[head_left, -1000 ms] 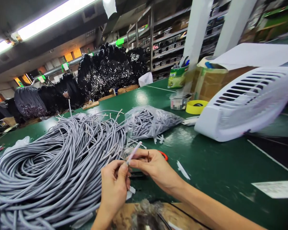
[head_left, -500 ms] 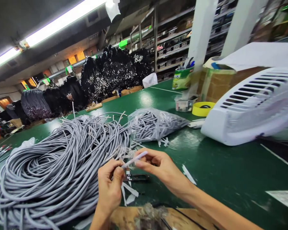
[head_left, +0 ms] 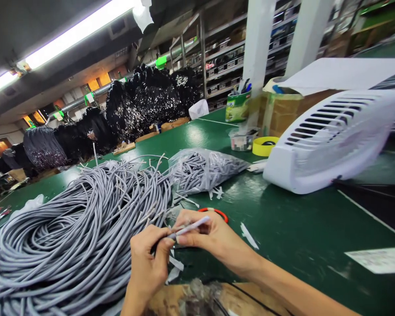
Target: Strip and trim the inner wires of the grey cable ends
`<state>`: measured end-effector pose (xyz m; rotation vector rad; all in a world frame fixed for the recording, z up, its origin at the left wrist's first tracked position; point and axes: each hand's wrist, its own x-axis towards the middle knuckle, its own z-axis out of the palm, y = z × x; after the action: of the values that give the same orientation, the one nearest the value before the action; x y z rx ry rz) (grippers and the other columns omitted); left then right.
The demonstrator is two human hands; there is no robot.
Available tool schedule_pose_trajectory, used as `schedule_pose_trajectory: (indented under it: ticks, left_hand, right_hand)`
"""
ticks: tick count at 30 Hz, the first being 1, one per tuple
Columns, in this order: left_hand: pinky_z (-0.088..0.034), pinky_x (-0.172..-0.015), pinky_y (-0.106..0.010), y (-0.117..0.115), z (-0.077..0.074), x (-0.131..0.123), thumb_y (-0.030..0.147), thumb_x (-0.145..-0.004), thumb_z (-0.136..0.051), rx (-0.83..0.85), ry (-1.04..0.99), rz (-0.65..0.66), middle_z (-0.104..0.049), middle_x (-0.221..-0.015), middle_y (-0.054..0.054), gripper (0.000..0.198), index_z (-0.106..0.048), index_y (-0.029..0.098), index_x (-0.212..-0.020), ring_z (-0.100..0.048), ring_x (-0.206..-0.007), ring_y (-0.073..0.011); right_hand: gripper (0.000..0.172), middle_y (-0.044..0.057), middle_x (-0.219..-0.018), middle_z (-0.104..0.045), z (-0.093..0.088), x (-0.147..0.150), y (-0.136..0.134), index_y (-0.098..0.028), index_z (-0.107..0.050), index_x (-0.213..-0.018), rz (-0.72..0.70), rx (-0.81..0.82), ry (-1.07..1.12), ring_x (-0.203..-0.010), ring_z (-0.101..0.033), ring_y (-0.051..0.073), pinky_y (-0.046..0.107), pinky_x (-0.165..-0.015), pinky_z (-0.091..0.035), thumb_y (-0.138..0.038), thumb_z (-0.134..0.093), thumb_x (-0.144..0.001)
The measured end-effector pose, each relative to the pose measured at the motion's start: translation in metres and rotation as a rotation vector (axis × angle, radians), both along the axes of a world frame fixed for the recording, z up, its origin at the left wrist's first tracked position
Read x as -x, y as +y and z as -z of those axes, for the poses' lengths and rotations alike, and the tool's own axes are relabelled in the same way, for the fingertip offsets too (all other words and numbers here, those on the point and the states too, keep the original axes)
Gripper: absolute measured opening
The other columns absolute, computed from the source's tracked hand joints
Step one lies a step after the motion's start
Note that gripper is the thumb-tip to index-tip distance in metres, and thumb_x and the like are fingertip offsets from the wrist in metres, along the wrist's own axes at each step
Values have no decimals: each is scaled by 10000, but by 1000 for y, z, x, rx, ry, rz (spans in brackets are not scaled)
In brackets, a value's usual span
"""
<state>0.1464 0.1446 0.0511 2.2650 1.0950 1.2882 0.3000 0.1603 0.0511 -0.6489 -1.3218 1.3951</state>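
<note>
Between my two hands is a short length of grey cable (head_left: 194, 224), its pale end pointing up and to the right. My left hand (head_left: 149, 259) is closed on its lower part, thumb on top. The thumb and fingers of my right hand (head_left: 219, 237) pinch the same cable close to the left fingertips. To the left lies a large coil of grey cables (head_left: 85, 228), with loose ends near my hands. Just behind my right hand, a red-orange loop (head_left: 223, 214), perhaps a scissors handle, shows partly.
A clear bag of short grey pieces (head_left: 207, 171) lies behind my hands. To the right stands a white slotted fan-like appliance (head_left: 316, 145). Yellow tape (head_left: 265, 147), a plastic tub (head_left: 242, 139) and a green can (head_left: 237, 107) stand farther back. White scraps (head_left: 249, 235) lie on the green table (head_left: 283, 228).
My right hand has moved in, its fingertips now on the cable beside the left hand's. The red-orange loop has come into sight. The whole view has shifted slightly.
</note>
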Motion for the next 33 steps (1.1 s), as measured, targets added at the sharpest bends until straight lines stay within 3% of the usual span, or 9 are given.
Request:
schedule_pose_trajectory:
  ticks: [3,8,14,17,23,28,30,33]
  left_hand:
    - [-342,-488,-223,0,-1,0,223,-839,-442,24,15,13,-512,-511,-3,263,-591,163,-631,-477,-499,-126]
    - [-326,-487,-232,0,-1,0,247,-858,-419,81,44,71,-472,-478,5,334,-574,164,-574,-443,-471,-118]
    - [-340,-484,-230,1,0,-1,256,-862,-417,79,45,21,-476,-446,12,291,-673,145,-780,-442,-444,-121]
    - [-345,-493,-231,0,1,-3,271,-856,-433,113,22,-2,-497,-442,3,303,-675,150,-718,-466,-455,-127]
    - [-321,-420,-198,0,8,-13,381,-840,-458,430,-278,-13,-452,-447,38,306,-614,130,-758,-411,-398,-91]
    - [-307,-405,-174,1,11,-18,408,-790,-530,505,-476,-28,-419,-439,62,287,-579,127,-756,-383,-398,-69]
    - [-304,-384,-172,1,11,-18,389,-787,-535,489,-474,-74,-422,-432,61,271,-582,126,-737,-386,-383,-68]
    - [-359,-391,-182,-1,12,-16,333,-788,-537,388,-379,-172,-517,-495,19,230,-613,123,-734,-466,-414,-89]
  right_hand:
    - [285,-53,-499,-486,-1,-2,1,-152,-588,-537,-18,47,27,-484,-416,72,204,-489,-362,-362,-780,-512]
    - [303,-16,-632,-557,-6,-6,0,-151,-692,-725,-62,-53,-79,-567,-476,96,216,-521,-381,-393,-750,-552]
    - [305,-33,-505,-509,-2,-2,1,-157,-612,-495,47,5,-27,-476,-445,88,222,-463,-381,-414,-775,-495]
    - [312,-25,-480,-517,4,2,2,-155,-610,-463,161,6,-18,-473,-461,95,226,-462,-389,-412,-787,-472]
    - [301,-5,-504,-534,13,14,0,-158,-595,-478,410,-78,-25,-479,-478,110,229,-454,-398,-411,-735,-561]
    - [287,-6,-587,-552,18,18,0,-160,-580,-633,363,-96,-71,-440,-480,95,207,-396,-378,-439,-634,-672]
    - [253,-1,-601,-558,18,16,0,-162,-576,-656,394,-172,-157,-420,-469,90,203,-372,-359,-405,-590,-724]
    - [179,18,-591,-590,15,9,1,-163,-613,-645,513,-439,-342,-468,-504,107,212,-424,-391,-295,-574,-760]
